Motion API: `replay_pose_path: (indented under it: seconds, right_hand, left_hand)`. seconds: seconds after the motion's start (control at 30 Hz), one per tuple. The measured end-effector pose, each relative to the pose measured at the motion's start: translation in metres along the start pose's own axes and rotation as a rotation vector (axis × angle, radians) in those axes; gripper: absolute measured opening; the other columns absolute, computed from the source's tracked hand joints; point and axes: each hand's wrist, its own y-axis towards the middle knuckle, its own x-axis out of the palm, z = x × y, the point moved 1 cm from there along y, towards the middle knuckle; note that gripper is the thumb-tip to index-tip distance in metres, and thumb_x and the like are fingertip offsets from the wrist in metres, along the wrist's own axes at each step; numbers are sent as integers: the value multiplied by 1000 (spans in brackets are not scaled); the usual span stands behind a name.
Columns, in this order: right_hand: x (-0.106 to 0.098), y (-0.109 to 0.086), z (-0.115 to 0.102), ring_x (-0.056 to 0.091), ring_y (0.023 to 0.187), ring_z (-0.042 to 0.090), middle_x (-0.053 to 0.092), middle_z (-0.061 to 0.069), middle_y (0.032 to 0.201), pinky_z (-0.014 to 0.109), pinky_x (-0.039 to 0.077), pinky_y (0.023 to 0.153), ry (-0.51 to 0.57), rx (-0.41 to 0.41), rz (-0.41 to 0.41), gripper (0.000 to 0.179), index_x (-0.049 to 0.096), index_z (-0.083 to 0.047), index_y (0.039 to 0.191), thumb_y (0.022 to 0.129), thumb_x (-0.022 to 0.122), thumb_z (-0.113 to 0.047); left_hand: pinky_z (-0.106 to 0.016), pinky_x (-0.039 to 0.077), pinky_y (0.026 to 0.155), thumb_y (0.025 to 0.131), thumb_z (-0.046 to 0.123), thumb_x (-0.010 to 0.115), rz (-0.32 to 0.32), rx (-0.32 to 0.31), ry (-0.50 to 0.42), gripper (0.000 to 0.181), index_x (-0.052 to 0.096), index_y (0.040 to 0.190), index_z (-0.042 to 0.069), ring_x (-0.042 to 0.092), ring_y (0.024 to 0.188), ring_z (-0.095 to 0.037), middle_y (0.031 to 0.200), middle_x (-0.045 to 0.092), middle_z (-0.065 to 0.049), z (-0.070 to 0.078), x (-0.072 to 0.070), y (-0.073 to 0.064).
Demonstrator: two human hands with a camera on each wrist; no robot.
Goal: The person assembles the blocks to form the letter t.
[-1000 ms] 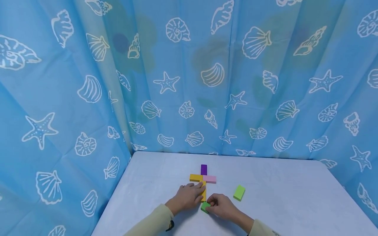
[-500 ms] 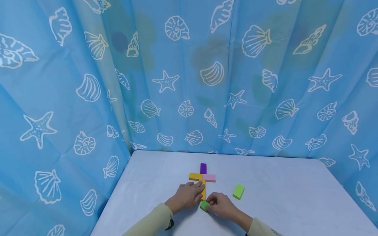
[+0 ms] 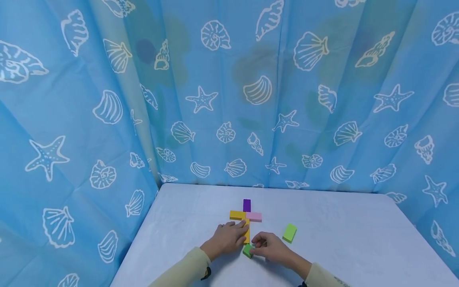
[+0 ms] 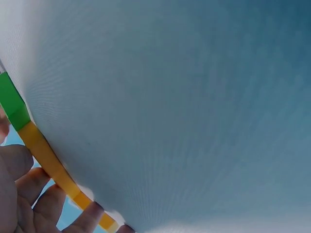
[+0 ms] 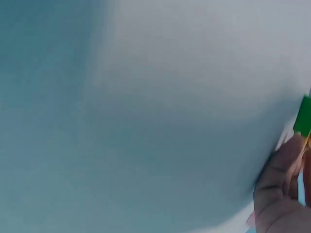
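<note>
On the white tabletop, a long yellow block [image 3: 247,236] points toward me, with a green block [image 3: 247,250] right at its near end. My left hand [image 3: 226,238] rests along the yellow block from the left, fingertips on its top. The left wrist view shows its thumb [image 4: 17,160] beside that block's side. To the right, my right hand [image 3: 272,249] has its thumb tip at the green block's side, and its other fingers are loosely bent just off the block. In the right wrist view the thumb [image 5: 290,145] lies right at the green block's lower edge.
Beyond the left hand lie a second yellow block [image 3: 236,215] and a pink block [image 3: 254,217], end to end crosswise. A purple block [image 3: 247,205] stands off behind them. A light green block [image 3: 289,232] lies apart at right. A shell-patterned curtain [image 3: 229,99] hangs behind the table.
My right hand has drawn slightly right, its fingers lifting off the green block. The left hand stays in place, and the blocks look unmoved apart from a small shift of the camera.
</note>
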Motion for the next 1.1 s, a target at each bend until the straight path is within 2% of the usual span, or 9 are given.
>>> replay_pose_path:
  seconds: [0.17,0.27,0.37,0.5,0.63,0.77,0.93,1.1]
  right_hand:
    - [-12,-3,4,59,83,16,65,4,100,31,54,63,36,-5,-53,38,66,-6,116,87,76,-28]
    - [-20,-4,3,60,86,18,66,7,109,34,56,65,36,-24,-53,42,64,-6,121,87,77,-27]
    - [-30,-3,1,61,98,21,65,8,119,40,57,78,-21,-45,-3,45,64,-7,123,85,78,-28]
    - [-43,-1,-1,58,115,28,65,5,125,53,52,95,-99,-23,125,46,67,-12,120,82,81,-31]
    - [-58,2,-1,56,122,30,65,2,126,57,48,100,-109,8,211,43,68,-15,119,81,82,-30]
    - [-74,1,5,55,123,30,65,4,127,56,46,102,-126,10,228,42,67,-14,120,83,80,-30]
    - [-95,-3,16,52,126,36,62,13,133,56,47,102,-126,6,219,49,63,-9,128,86,77,-31]
    - [-110,-4,28,48,130,41,58,16,138,59,47,101,-126,36,223,56,58,-7,133,88,74,-35]
  left_hand:
    - [-63,39,107,100,47,52,-15,-1,-10,50,46,148,35,45,139,-28,157,38,15,1,3,0]
    - [-63,39,107,100,47,52,-8,3,-8,49,46,148,35,45,139,-28,157,38,15,1,3,1]
    - [-63,40,107,100,47,51,2,3,-5,50,45,148,35,45,139,-27,157,38,15,1,2,0]
    - [-62,40,107,101,46,50,7,4,-8,50,44,149,34,45,139,-27,157,38,14,2,-1,-2]
    - [-61,41,106,101,45,50,7,9,5,49,44,149,34,45,139,-28,157,38,14,-1,-3,-4]
    - [-62,41,106,101,45,49,0,17,2,49,43,149,34,45,140,-28,157,37,14,-3,-1,-4]
    - [-62,40,107,102,45,48,-4,22,-12,49,43,149,35,44,140,-28,158,36,15,-3,4,-2]
    - [-62,41,106,102,44,49,3,25,-3,49,43,149,34,44,140,-28,157,37,15,-2,1,-1]
